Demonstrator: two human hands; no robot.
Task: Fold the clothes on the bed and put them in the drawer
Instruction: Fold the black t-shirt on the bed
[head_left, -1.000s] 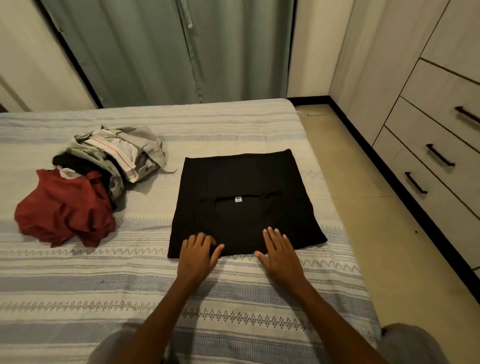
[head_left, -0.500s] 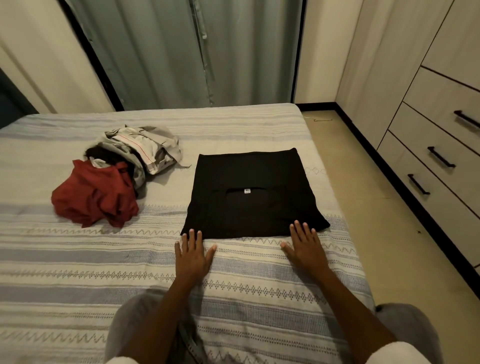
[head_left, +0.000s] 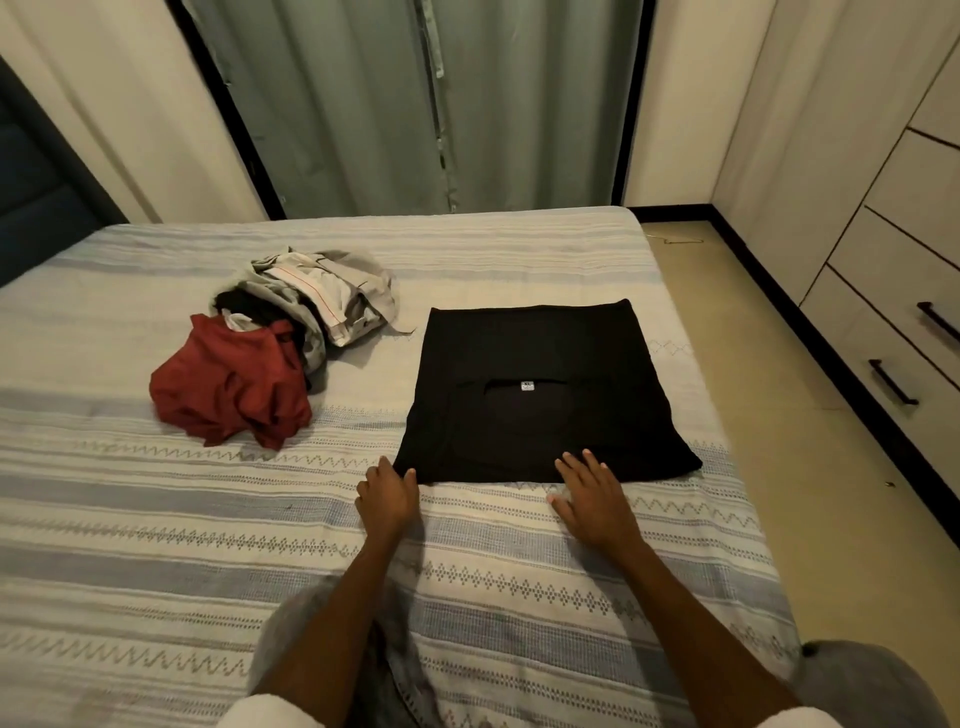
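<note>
The bed (head_left: 156, 519), covered in a striped, patterned spread, carries everything, and the black garment (head_left: 545, 364) is laid flat on it just beyond the fingers, partly folded into a rough square. A loose heap of unfolded clothes (head_left: 311, 296), with a red garment (head_left: 228, 384) at its near side, is left well off beyond and to the left of the left hand (head_left: 387, 496), and the drawers (head_left: 893, 332) are seen far to the right, all closed. The near left corner of the black garment is pinched by the curled fingers of the left hand, while the right hand (head_left: 592, 499) is laid flat with fingers spread, its tips resting on the near hem. If the corner is lifted alone, the layers beneath could be dragged askew (the sleeves appear tucked under), and the fold might be lost; the smooth cloth could also slide on the spread if the hem is not held down. A small white label (head_left: 527, 385) is seen at the collar, but its writing cannot be read.
</note>
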